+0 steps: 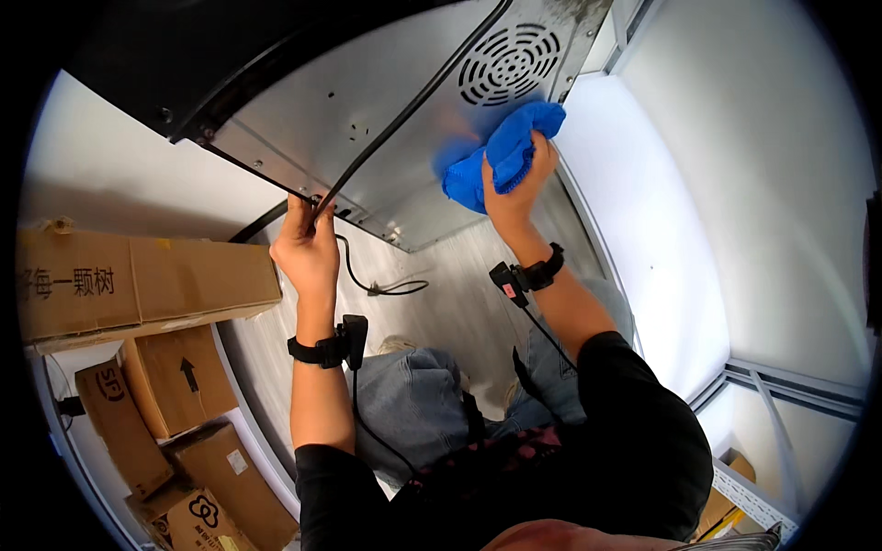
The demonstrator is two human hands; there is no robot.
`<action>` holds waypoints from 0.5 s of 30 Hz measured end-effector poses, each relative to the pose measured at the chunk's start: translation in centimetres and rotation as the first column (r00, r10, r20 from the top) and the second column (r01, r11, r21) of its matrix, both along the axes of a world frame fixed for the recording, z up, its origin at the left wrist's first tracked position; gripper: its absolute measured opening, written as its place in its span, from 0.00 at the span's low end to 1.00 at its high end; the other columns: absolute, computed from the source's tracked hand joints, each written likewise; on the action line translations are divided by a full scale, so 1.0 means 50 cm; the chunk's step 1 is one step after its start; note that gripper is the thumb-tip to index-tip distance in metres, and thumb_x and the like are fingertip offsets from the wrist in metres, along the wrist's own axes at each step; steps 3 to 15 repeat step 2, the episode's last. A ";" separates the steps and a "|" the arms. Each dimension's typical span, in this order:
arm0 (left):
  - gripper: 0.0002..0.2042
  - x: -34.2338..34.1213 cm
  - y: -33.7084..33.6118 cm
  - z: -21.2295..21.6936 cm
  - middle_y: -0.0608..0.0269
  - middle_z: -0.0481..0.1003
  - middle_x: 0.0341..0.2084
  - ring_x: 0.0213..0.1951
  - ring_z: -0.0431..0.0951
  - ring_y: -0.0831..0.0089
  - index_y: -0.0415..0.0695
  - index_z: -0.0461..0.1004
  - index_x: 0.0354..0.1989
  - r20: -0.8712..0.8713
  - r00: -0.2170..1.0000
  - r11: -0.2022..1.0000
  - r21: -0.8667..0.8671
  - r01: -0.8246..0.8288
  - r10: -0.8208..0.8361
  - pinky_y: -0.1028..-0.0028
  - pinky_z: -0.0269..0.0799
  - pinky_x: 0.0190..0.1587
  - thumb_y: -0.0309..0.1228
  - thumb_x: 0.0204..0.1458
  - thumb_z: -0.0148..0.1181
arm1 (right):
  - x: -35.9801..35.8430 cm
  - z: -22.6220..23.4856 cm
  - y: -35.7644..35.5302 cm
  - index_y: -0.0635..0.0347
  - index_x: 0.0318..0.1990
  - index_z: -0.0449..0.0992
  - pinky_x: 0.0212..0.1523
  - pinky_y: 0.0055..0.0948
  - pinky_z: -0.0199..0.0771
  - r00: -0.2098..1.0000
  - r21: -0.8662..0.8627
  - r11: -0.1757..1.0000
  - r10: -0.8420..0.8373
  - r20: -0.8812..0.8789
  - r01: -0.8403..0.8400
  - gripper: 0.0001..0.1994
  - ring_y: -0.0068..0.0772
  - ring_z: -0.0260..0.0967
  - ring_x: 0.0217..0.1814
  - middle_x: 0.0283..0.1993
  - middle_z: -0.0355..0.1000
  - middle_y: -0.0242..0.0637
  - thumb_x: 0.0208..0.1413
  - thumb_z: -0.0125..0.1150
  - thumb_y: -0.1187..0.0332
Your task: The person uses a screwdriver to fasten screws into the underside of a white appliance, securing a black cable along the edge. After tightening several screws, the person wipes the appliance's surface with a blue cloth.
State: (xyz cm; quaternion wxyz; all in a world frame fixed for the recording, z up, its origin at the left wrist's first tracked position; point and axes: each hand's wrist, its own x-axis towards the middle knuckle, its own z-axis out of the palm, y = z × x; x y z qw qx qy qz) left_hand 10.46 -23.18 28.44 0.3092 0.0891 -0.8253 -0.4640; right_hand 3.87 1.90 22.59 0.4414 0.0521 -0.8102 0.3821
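Note:
A metal appliance point(303, 129), its silvery back panel toward me, fills the upper middle. My right hand point(519, 184) is closed round a bunched blue cloth point(510, 151), which lies against the panel just below a round vent grille point(510, 64). At the panel's lower left edge, my left hand point(308, 243) is closed, thumb and fingers on either side of a black power cord point(395, 119). Whether its fingertips also grip the appliance's edge is hidden. The cord runs down across the panel, and a loop with the plug point(375, 289) hangs or lies below.
A long cardboard box point(156, 280) stands at the left, above a shelf with several brown cartons point(225, 459). White wall panels point(643, 230) rise close on the right, with a metal frame point(790, 390) at the lower right. My knees are over the grey wood-look floor point(413, 321).

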 end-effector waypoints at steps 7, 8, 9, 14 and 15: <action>0.22 -0.002 -0.004 -0.005 0.60 0.80 0.30 0.36 0.77 0.82 0.45 0.71 0.54 -0.096 0.995 0.999 -0.019 0.037 -0.038 0.83 0.70 0.42 0.20 0.48 0.60 | -0.011 0.117 0.012 0.46 0.67 0.46 0.59 0.45 0.52 0.999 0.165 0.986 -0.014 -0.035 0.020 0.41 0.51 0.49 0.60 0.57 0.52 0.46 0.47 0.62 0.66; 0.22 -0.002 -0.004 -0.005 0.60 0.80 0.30 0.36 0.77 0.82 0.45 0.71 0.54 -0.096 0.995 0.999 -0.019 0.037 -0.038 0.83 0.70 0.42 0.20 0.48 0.60 | -0.011 0.117 0.012 0.46 0.67 0.46 0.59 0.45 0.52 0.999 0.165 0.986 -0.014 -0.035 0.020 0.41 0.51 0.49 0.60 0.57 0.52 0.46 0.47 0.62 0.66; 0.22 -0.002 -0.004 -0.005 0.60 0.80 0.30 0.36 0.77 0.82 0.45 0.71 0.54 -0.096 0.995 0.999 -0.019 0.037 -0.038 0.83 0.70 0.42 0.20 0.48 0.60 | -0.011 0.117 0.012 0.46 0.67 0.46 0.59 0.45 0.52 0.999 0.165 0.986 -0.014 -0.035 0.020 0.41 0.51 0.49 0.60 0.57 0.52 0.46 0.47 0.62 0.66; 0.22 -0.002 -0.004 -0.005 0.60 0.80 0.30 0.36 0.77 0.82 0.45 0.71 0.54 -0.096 0.995 0.999 -0.019 0.037 -0.038 0.83 0.70 0.42 0.20 0.48 0.60 | -0.011 0.117 0.012 0.46 0.67 0.46 0.59 0.45 0.52 0.999 0.165 0.986 -0.014 -0.035 0.020 0.41 0.51 0.49 0.60 0.57 0.52 0.46 0.47 0.62 0.66; 0.22 -0.002 -0.004 -0.005 0.60 0.80 0.30 0.36 0.77 0.82 0.45 0.71 0.54 -0.096 0.995 0.999 -0.019 0.037 -0.038 0.83 0.70 0.42 0.20 0.48 0.60 | -0.011 0.117 0.012 0.46 0.67 0.46 0.59 0.45 0.52 0.999 0.165 0.986 -0.014 -0.035 0.020 0.41 0.51 0.49 0.60 0.57 0.52 0.46 0.47 0.62 0.66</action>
